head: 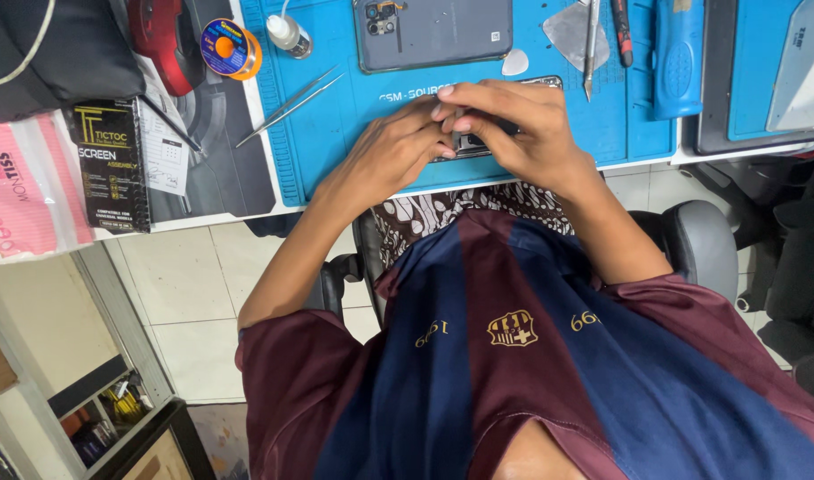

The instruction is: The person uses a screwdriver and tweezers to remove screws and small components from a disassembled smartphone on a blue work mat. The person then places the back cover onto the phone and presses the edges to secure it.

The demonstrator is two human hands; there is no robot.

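Dark phone (478, 147), long axis crosswise on blue mat (336, 133): left hand (393, 151) and right hand (522, 124) fingers closed on it from opposite ends.

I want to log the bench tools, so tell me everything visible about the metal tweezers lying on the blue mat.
The tweezers are slim, bare silvery metal, with two long arms that join at one end and taper to fine points. They lie flat and slanted on the left part of the blue mat, jaws slightly apart, one end reaching past the mat's edge. Neither hand touches them; the left hand is nearest.
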